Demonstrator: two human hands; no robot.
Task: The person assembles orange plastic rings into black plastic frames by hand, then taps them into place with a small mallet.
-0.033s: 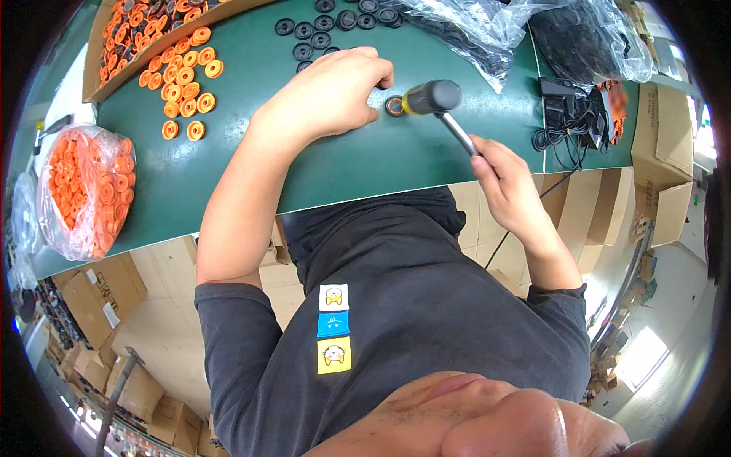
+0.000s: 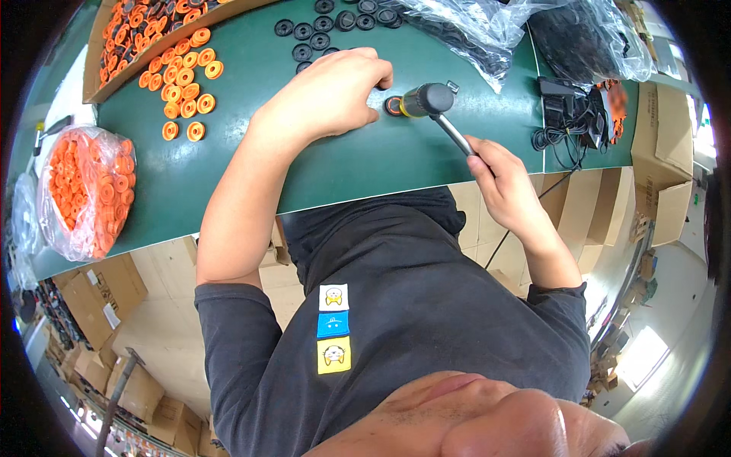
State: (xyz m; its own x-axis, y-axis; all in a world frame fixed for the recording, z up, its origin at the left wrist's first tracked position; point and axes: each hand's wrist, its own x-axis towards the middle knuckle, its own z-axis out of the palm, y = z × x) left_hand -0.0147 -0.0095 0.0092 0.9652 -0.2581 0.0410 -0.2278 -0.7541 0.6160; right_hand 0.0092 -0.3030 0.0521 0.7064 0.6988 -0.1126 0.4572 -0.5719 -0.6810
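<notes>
Left hand (image 2: 327, 95): palm down on the green table (image 2: 343, 164), fingers curled, tips touching a small disc (image 2: 393, 105); whether they pinch it I cannot tell.
Disc: dark rim, orange centre, one piece, flat on the table at 3 o'clock of the left hand, mostly hidden by fingertips and the mallet head.
Right hand (image 2: 499, 179): fingers closed around the metal handle of a mallet (image 2: 432, 103); handle end hidden in the fist.
Mallet: one, black head resting against the disc, at 11 o'clock of the right hand.
Orange discs (image 2: 183, 87): roughly twenty loose at 9 o'clock of the left hand; more in a tray (image 2: 95, 80), cut off at the rim.
Black discs (image 2: 316, 34): about ten at 12 o'clock, some cut off.
Bag (image 2: 84, 190): one, clear, full of orange discs, uncountable.
Cables (image 2: 571, 122): black tangle at 3 o'clock, hard to make out.
</notes>
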